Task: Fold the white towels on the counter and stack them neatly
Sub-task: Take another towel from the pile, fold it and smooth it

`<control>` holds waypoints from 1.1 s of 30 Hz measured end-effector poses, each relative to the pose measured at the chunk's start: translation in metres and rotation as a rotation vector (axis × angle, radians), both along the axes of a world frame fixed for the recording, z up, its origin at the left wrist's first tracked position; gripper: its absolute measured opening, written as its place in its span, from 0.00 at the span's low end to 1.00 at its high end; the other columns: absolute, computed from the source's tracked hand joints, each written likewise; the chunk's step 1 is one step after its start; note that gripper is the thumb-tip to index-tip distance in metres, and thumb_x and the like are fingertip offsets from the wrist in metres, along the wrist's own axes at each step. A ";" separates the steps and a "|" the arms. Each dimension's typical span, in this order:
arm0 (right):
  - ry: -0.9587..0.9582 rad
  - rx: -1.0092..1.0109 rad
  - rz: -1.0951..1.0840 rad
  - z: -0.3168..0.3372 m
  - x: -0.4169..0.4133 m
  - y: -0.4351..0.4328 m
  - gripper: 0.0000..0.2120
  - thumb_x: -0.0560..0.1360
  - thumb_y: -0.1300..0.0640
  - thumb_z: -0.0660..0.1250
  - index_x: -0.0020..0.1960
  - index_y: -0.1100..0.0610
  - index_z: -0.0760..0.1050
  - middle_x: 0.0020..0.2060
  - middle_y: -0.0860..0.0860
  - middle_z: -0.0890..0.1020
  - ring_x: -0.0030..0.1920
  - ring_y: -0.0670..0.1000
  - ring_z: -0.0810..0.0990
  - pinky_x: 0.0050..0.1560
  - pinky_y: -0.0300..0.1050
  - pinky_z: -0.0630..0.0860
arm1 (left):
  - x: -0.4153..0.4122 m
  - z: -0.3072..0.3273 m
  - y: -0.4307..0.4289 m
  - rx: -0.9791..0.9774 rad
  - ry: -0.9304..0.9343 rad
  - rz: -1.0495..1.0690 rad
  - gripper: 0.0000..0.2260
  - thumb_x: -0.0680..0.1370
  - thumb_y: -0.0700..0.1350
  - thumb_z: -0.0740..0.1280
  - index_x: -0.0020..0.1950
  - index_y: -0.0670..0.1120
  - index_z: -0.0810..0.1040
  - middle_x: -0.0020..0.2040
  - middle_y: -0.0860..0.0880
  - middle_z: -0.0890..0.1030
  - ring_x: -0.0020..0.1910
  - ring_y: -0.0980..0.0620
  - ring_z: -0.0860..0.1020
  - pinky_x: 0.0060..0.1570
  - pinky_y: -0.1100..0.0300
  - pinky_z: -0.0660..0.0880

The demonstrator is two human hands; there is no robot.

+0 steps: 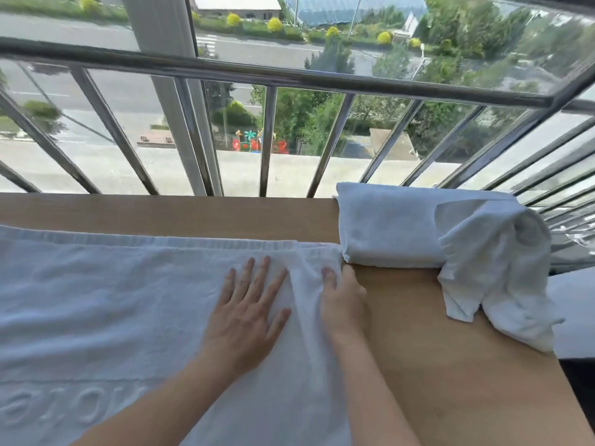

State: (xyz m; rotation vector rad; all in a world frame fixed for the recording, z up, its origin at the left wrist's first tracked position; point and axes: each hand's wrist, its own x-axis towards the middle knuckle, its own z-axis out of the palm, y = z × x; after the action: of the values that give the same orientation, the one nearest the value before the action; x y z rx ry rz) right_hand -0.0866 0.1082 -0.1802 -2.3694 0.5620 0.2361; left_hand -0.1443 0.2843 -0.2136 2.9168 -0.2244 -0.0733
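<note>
The left grip (248, 313) lies flat, fingers straight, on the spread towel (96, 300); the right grip (343, 294) pinches its right edge on the desk (434, 349), beside a folded towel (386, 226).

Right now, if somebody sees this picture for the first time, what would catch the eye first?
First the big spread towel covering the counter's left side, with the left hand flat on it and the right hand pinching its right edge. Next, at the back right, a folded towel with a loose towel draped over its right end.
</note>
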 end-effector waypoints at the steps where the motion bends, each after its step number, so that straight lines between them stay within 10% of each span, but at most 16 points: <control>1: -0.004 -0.028 0.002 -0.001 -0.001 0.003 0.16 0.83 0.43 0.56 0.60 0.54 0.71 0.51 0.57 0.82 0.53 0.63 0.80 0.53 0.56 0.76 | -0.001 0.000 -0.001 -0.002 -0.002 -0.001 0.30 0.82 0.61 0.50 0.82 0.52 0.56 0.82 0.47 0.55 0.81 0.44 0.52 0.77 0.43 0.49; 17: -0.139 -0.099 0.392 -0.003 0.039 0.070 0.13 0.86 0.48 0.49 0.51 0.55 0.66 0.43 0.56 0.83 0.46 0.63 0.81 0.42 0.52 0.67 | -0.005 0.007 0.057 0.033 0.057 0.229 0.30 0.81 0.60 0.52 0.82 0.54 0.53 0.83 0.51 0.52 0.81 0.48 0.50 0.78 0.48 0.46; 33: -0.004 -0.150 0.127 0.005 0.043 0.047 0.18 0.81 0.47 0.62 0.61 0.60 0.68 0.57 0.59 0.80 0.59 0.62 0.78 0.56 0.53 0.72 | 0.017 0.003 0.017 -0.007 0.095 0.118 0.31 0.82 0.64 0.48 0.83 0.52 0.51 0.83 0.49 0.47 0.82 0.45 0.42 0.78 0.45 0.43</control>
State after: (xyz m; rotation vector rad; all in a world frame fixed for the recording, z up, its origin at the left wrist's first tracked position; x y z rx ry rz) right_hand -0.0431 0.1551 -0.1753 -2.5537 0.4415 0.2538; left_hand -0.1268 0.3014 -0.2102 2.9029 -0.0369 -0.1905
